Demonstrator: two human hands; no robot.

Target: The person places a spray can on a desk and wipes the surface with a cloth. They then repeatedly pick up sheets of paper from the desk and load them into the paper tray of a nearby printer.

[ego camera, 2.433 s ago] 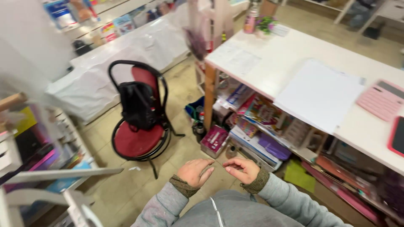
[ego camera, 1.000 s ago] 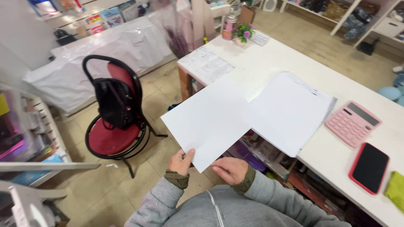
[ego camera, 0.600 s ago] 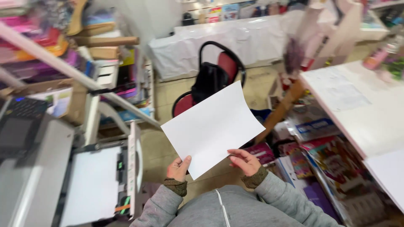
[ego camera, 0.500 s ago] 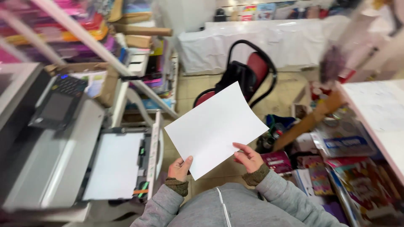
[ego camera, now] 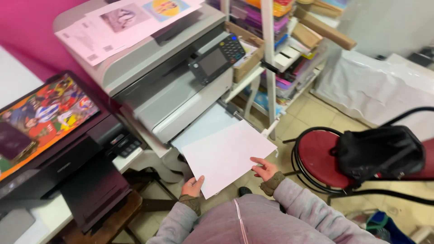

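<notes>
I hold a blank white sheet of paper (ego camera: 226,156) flat in front of me with both hands. My left hand (ego camera: 193,186) grips its near left corner, thumb on top. My right hand (ego camera: 266,169) holds its right edge with fingers spread along it. The sheet's far edge lies over the side paper tray (ego camera: 201,129) of a large grey copier (ego camera: 167,86), which has a control panel (ego camera: 217,58) with a screen and keypad.
Printed sheets (ego camera: 122,22) lie on the copier's lid. A black printer (ego camera: 68,153) with a colourful picture on top stands at the left. A red chair (ego camera: 325,162) carrying a black bag (ego camera: 379,151) is at the right. Stocked shelves (ego camera: 289,49) stand behind.
I took a white sheet from the white table, turned left past the red chair, and now hold it over the copier's side tray.
</notes>
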